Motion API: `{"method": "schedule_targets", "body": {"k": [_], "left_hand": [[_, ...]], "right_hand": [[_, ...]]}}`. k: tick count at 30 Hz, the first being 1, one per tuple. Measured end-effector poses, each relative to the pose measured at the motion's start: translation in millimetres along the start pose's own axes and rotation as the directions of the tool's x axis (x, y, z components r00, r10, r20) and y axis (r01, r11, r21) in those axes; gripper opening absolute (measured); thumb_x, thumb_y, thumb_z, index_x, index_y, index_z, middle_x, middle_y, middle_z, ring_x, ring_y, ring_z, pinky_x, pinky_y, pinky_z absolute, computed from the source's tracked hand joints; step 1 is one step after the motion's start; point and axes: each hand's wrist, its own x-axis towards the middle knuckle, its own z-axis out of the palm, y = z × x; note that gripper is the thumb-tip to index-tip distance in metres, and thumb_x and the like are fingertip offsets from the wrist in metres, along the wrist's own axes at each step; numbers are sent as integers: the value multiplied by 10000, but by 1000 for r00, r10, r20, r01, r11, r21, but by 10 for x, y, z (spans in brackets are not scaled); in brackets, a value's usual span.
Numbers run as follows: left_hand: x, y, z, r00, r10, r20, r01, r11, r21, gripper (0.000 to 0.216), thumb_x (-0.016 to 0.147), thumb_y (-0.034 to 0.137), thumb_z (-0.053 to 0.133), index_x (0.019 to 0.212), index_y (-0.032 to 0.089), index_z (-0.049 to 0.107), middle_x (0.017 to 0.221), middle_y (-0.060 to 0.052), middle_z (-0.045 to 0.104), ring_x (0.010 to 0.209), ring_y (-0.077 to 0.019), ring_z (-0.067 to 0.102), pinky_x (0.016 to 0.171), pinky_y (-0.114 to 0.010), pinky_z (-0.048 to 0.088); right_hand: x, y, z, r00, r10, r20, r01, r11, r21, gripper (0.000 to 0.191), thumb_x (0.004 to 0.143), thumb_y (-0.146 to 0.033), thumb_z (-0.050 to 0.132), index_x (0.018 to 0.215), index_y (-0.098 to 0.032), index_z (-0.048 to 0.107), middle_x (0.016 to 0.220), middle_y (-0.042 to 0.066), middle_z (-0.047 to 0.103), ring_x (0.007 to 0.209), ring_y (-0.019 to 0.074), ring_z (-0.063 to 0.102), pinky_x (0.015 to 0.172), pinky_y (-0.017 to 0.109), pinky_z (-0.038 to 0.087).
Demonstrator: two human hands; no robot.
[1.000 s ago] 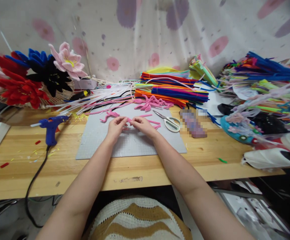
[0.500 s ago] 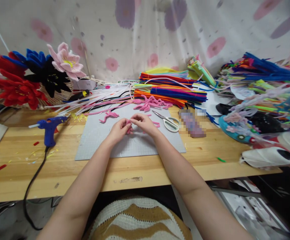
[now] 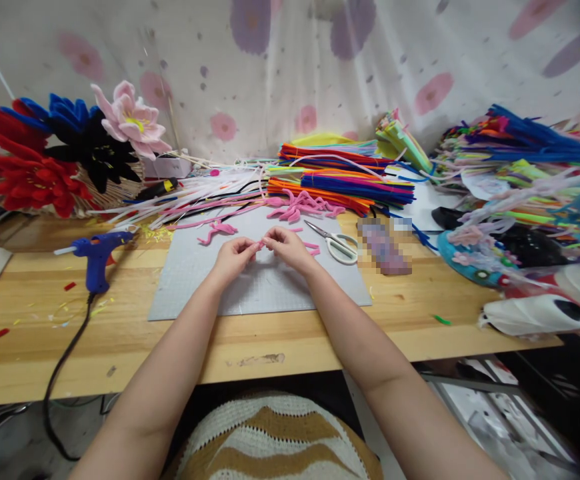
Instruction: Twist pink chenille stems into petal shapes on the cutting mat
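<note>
Above the grey cutting mat [image 3: 185, 280], my left hand [image 3: 237, 257] and my right hand [image 3: 289, 247] meet fingertip to fingertip. Both are pinched on a small piece of pink pipe cleaner [image 3: 261, 245], mostly covered by the fingers. Short pink strips [image 3: 313, 249] lie just right of my right hand. A bent pink pipe-cleaner piece [image 3: 218, 231] rests on the mat beyond my left hand. Farther back is a heap of shaped pink pieces [image 3: 295, 205]. Scissors [image 3: 340, 247] with pale handles lie closed on the mat's right side.
A blue glue gun [image 3: 97, 260] stands at left, its cord hanging over the table edge. Bundles of coloured pipe cleaners [image 3: 355, 190] line the back. Fuzzy flowers [image 3: 40, 173] fill the back left. A white thread spool [image 3: 533, 313] lies at right.
The pink piece showed below my left fingers before; now only a small bit shows between the fingertips. My left hand has turned slightly, and the fingertips of both hands are more in line.
</note>
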Motion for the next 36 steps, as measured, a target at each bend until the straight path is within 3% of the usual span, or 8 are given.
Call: {"method": "schedule_targets", "body": {"k": [4,7,10,13,19,25,30,36], "left_hand": [[-18,69,-49,978,-172,117,198,941,-273,239,553,351,717,589,154,588,454,60,404,421,-51,347,577,-269,483],[-38,103,-72,938,-256,234,327,875,-356,225,550,309,721,585,149,567,451,77,328,409,-42,321,570,-268,498],[-46,106,-65,915,-271,299,377,838,-394,202,578,281,704,584,147,554,466,81,313,399,-31,295,559,-255,499],[-43,89,-45,918,-263,298,372,831,-414,196,587,270,702,587,144,552,478,78,330,403,-26,294,566,-251,501],[-37,80,-21,951,-244,188,299,879,-371,245,555,294,728,531,151,530,471,66,366,431,-38,357,575,-243,500],[-35,82,-12,982,-131,134,165,945,-283,237,590,350,714,605,151,586,462,63,410,426,-40,372,568,-245,493],[-36,91,-22,989,-75,124,102,968,-227,279,565,385,730,651,148,611,471,67,426,443,-38,374,597,-263,504],[-33,99,-36,990,-61,124,85,977,-194,291,561,391,731,661,140,622,488,56,466,461,-41,397,599,-266,504]], "right_hand": [[-19,-6,-6,992,-47,116,20,974,227,250,707,-397,588,824,-177,561,722,-21,538,575,73,450,529,217,374],[-22,-9,8,994,-68,85,43,963,266,258,683,-406,625,787,-173,585,683,-26,539,537,62,427,529,221,368],[-16,-5,17,993,-76,92,48,960,275,260,672,-407,639,782,-175,602,685,-22,554,542,66,438,539,229,370],[-3,3,22,994,-72,82,48,964,263,249,660,-404,648,724,-168,597,652,-20,549,542,70,433,542,231,364],[17,12,77,999,-33,14,28,955,295,278,635,-424,649,658,-164,553,593,-33,498,522,65,398,529,226,336],[19,25,122,1000,-4,-16,10,919,394,288,631,-423,643,637,-160,526,566,-33,478,505,63,385,517,228,315],[4,30,143,999,29,16,-33,830,557,280,590,-381,686,625,-151,531,562,-33,496,479,51,385,492,218,287],[-9,24,150,997,44,67,-75,795,601,287,582,-380,705,628,-147,545,563,-36,500,475,44,389,472,208,279]]}}
